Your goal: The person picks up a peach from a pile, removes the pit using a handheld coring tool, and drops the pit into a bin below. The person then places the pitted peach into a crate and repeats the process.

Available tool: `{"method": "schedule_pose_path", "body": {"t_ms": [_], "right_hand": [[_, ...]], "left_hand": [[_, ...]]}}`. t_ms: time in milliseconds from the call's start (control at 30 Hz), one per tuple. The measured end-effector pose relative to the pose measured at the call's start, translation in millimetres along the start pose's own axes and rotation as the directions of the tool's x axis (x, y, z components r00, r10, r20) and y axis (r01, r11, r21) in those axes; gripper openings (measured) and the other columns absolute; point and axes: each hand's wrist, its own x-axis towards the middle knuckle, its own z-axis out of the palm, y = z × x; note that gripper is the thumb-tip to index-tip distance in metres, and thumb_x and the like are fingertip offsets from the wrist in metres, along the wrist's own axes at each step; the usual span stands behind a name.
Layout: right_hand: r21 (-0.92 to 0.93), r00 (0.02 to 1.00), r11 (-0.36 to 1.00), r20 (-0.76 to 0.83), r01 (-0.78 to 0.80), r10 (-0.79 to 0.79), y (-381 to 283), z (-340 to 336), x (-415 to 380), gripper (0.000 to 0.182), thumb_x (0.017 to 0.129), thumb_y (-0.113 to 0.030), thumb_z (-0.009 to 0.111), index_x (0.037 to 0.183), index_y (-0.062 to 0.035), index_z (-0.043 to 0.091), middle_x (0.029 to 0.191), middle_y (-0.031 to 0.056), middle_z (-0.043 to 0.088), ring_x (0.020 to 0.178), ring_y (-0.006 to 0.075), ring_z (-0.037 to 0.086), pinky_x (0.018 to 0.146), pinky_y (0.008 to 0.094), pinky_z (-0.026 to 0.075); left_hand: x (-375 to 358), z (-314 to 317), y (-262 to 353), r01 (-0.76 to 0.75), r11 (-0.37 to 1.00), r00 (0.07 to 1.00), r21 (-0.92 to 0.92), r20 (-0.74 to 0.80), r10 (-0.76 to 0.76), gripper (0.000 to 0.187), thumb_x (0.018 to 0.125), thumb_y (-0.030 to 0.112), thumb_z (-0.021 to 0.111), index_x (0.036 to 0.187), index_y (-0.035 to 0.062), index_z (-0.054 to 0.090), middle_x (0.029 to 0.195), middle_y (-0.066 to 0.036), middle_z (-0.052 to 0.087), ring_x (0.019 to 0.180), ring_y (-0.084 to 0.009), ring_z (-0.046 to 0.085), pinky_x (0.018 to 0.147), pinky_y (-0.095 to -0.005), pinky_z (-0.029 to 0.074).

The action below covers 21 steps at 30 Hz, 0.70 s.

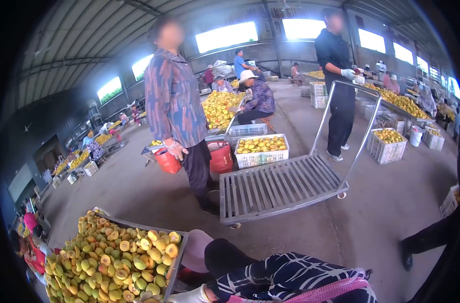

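Observation:
My right hand (189, 295), in a white glove, is at the bottom edge beside a metal-rimmed tray (178, 260). The frame cuts off its fingers, so I cannot see whether it holds anything. Its dark sleeve (285, 267) with white lines crosses the bottom, above pink checked cloth (323, 293). Heaped in the tray are halved yellow-green fruits (109, 257) that look like peaches. Next to the tray's corner is a rounded mauve thing (195, 251) whose kind I cannot make out. My left hand is out of view.
A slatted metal trolley (280, 187) stands ahead, with a white crate of fruit (261, 151) behind it. One person (174, 101) stands left of it, another (341, 96) behind its handle. A dark-clothed leg (426, 240) shows at right. Seated people work at fruit heaps farther back.

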Motion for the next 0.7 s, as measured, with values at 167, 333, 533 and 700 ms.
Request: {"method": "schedule_pose_path", "body": {"t_ms": [167,333,533,700], "right_hand": [[-0.167,0.999,0.985,-0.021,-0.050,0.047,-20.1,-0.1,-15.6,0.040,0.108,-0.042,0.050,0.086,-0.0119,0.065,0.061,-0.0053,0.049,0.049,0.0096,0.044,0.045,0.0270,0.037],[0.105,0.965,0.981,0.226,-0.162,0.135,-35.3,-5.6,-33.4,0.044,0.108,-0.045,0.048,0.075,-0.0163,0.056,0.059,-0.0084,0.042,0.047,0.0067,0.039,0.044,0.0251,0.034],[0.332,0.900,0.887,0.399,-0.319,0.174,-11.8,-13.4,-1.2,0.046,0.105,-0.050,0.049,0.071,-0.0194,0.047,0.056,-0.0087,0.037,0.040,0.0056,0.034,0.036,0.0244,0.024],[0.320,0.841,0.824,0.449,-0.467,0.302,-15.1,-6.0,12.7,0.043,0.109,-0.042,0.046,0.081,-0.0100,0.053,0.055,-0.0050,0.037,0.040,0.0053,0.030,0.036,0.0242,0.023]], "left_hand": [[6.2,-8.6,-9.2,-0.215,0.966,0.971,0.141,0.135,0.196,0.047,0.105,0.034,0.052,0.133,-0.0038,0.054,0.083,-0.013,0.069,0.066,-0.0272,0.062,0.071,-0.0436,0.054],[13.6,-8.4,-4.9,-0.289,0.955,0.941,0.067,0.201,0.271,0.056,0.100,0.035,0.063,0.139,-0.0028,0.052,0.083,-0.013,0.071,0.068,-0.0274,0.064,0.066,-0.0422,0.054],[16.2,2.0,40.7,-0.208,0.973,0.959,0.101,0.217,0.183,0.040,0.104,0.037,0.052,0.087,0.0025,0.062,0.077,-0.005,0.066,0.069,-0.0145,0.063,0.064,-0.0308,0.051],[20.9,-22.3,51.2,0.116,0.991,0.953,-0.069,0.289,-0.091,0.054,0.109,0.040,0.044,0.089,-0.0038,0.070,0.078,-0.012,0.074,0.065,-0.0184,0.069,0.063,-0.0296,0.054]]}}
